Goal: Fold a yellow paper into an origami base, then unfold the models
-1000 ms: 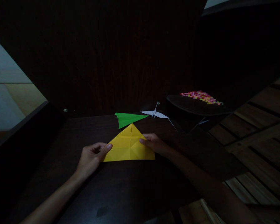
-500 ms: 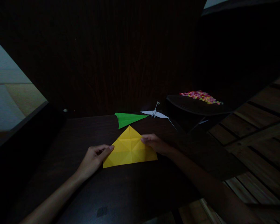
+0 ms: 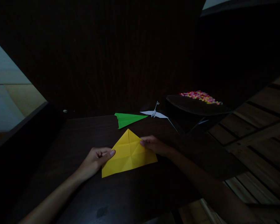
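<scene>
The yellow paper (image 3: 128, 158) is between the left hand (image 3: 95, 161) and the right hand (image 3: 155, 145), both touching it, with the fingers pinched on its two sloping sides. Its long edge faces the person, over the dark tabletop (image 3: 84, 199).

I seem to be in a home: wooden slats (image 3: 252, 189) right of my dark tabletop (image 3: 112, 196), pale wall (image 3: 8, 68) left of it.

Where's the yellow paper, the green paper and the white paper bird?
Yellow paper (image 3: 130, 156): head view, on its creased middle.
Green paper (image 3: 128, 119): head view, middle of its face.
White paper bird (image 3: 154, 114): head view, body between the wings.
</scene>
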The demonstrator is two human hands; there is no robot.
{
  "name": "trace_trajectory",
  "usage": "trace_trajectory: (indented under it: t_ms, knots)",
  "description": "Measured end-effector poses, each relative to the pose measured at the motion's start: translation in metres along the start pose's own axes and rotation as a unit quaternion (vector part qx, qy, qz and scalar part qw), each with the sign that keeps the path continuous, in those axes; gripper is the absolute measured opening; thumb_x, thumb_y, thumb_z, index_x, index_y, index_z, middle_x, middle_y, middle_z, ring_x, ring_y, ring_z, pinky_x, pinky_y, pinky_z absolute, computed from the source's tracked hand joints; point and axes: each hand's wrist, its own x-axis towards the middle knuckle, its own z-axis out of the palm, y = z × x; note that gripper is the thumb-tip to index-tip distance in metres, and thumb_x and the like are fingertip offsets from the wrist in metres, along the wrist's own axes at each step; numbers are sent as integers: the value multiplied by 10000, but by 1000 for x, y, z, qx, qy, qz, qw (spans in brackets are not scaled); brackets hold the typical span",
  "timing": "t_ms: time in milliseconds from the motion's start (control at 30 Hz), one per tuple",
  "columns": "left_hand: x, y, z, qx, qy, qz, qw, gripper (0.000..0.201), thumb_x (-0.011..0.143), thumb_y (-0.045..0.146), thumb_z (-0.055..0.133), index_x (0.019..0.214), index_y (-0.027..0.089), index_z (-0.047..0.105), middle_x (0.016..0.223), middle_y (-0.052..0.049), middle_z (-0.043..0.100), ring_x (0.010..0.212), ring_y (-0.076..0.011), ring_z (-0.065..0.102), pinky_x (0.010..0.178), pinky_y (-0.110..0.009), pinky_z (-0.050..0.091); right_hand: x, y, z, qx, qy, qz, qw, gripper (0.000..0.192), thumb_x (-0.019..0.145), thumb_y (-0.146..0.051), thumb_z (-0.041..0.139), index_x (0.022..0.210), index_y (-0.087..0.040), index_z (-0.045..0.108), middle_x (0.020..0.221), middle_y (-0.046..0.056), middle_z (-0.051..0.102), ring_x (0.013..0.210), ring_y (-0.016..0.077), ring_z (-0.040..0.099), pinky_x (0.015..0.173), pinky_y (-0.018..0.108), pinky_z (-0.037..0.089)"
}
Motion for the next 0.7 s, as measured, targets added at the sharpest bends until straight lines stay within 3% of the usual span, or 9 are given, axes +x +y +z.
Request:
trace_trajectory:
  t_ms: [267, 433, 567, 700]
  knots:
    - [2, 2, 0, 7, 24, 11, 1000, 368, 776, 524, 676, 887, 185, 764, 777, -70, 760, 734, -253, 707, 590, -303, 539, 2, -1, 1, -14, 15, -28, 999, 474, 832, -570, 605, 1025, -141, 662, 945, 63, 695, 833, 193, 633, 723, 302, 460]
    - [4, 2, -2, 3, 71, 6, 997, 403, 738, 545, 704, 869, 166, 745, 753, -45, 750, 726, -232, 695, 588, -268, 521, 3, -3, 1, 30, 71, -34, 996, 434, 791, -491, 682, 1087, -177, 646, 1022, 68, 712, 900, 216, 664, 785, 325, 485]
    - [5, -1, -3, -11, 78, 8, 997, 390, 756, 533, 696, 893, 170, 729, 804, -41, 756, 729, -219, 689, 598, -261, 516, 3, -4, 0, 78, 118, -17, 990, 421, 759, -446, 716, 1090, -205, 617, 932, 54, 730, 790, 203, 684, 716, 327, 506]
    - [6, -2, -2, -25, 93, 13, 995, 385, 746, 530, 710, 895, 175, 707, 808, -35, 752, 727, -211, 690, 625, -267, 523, 6, -3, 0, 54, 168, -20, 984, 305, 745, -419, 717, 938, -203, 623, 809, 26, 720, 698, 180, 661, 647, 297, 484]
